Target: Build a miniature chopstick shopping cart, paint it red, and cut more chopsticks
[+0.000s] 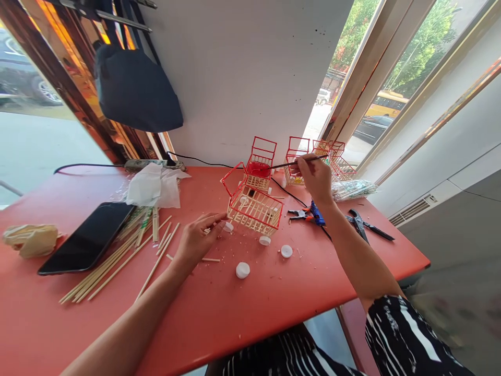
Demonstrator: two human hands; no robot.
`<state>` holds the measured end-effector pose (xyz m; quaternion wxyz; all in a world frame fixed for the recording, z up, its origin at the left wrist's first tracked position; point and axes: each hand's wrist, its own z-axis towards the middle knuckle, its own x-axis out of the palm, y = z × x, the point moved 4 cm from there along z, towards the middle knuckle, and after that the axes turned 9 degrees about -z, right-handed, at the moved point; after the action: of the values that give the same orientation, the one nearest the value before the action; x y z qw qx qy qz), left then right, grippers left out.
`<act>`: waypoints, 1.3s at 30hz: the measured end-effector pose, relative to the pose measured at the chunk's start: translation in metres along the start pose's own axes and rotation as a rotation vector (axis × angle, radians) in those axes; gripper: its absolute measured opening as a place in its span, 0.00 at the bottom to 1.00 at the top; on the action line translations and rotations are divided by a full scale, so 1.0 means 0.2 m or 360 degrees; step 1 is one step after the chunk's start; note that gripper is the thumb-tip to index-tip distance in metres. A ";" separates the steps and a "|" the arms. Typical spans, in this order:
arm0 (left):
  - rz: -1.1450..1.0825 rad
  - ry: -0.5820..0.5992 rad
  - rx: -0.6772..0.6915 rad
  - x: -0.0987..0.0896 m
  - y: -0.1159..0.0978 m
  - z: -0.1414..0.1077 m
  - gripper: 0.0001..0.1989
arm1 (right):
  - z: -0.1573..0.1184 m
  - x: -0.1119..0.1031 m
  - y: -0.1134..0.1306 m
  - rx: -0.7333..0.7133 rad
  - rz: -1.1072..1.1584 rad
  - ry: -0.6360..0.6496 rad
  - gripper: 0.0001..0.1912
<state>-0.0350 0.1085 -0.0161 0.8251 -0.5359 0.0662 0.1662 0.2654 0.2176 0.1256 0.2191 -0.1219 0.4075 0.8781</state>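
Note:
My right hand [316, 180] is closed round the handle of a thin paintbrush [291, 163]. The brush tip reaches into a dish of red paint [259, 168], which rests on a small stick cart behind. With its fingertips, my left hand [200, 236] pinches the lower left corner of a nearer model cart [254, 213], built of pale wooden sticks. Red colours the top rim and raised handle frame of this cart; its lower sticks are bare. A white bottle cap [228, 227] lies by my left fingers, and another cap [265, 241] is under the cart's front edge.
Loose white caps [242, 270] lie in front. At right are a blue glue gun [316, 214], pliers [357, 225] and more red-rimmed carts [299, 149]. On the left lie wooden sticks [105, 258], a black tablet or phone [88, 237] and white tissue [152, 185].

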 end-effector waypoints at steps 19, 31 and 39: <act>-0.0049 0.0007 0.0019 0.01 0.00 0.00 0.17 | -0.38 0.09 0.31 0.0093 0.0339 0.0238 0.19; 0.0001 -0.0020 0.0020 0.00 -0.01 0.00 0.18 | -0.44 -0.01 0.30 0.0100 0.0211 0.0264 0.15; 0.0021 -0.0019 0.0020 0.00 0.00 0.00 0.19 | -0.45 -0.03 0.31 0.0095 0.0221 0.0220 0.13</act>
<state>-0.0343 0.1085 -0.0154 0.8278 -0.5292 0.0658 0.1745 0.2449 0.1113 0.1115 0.1324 -0.1470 0.4553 0.8681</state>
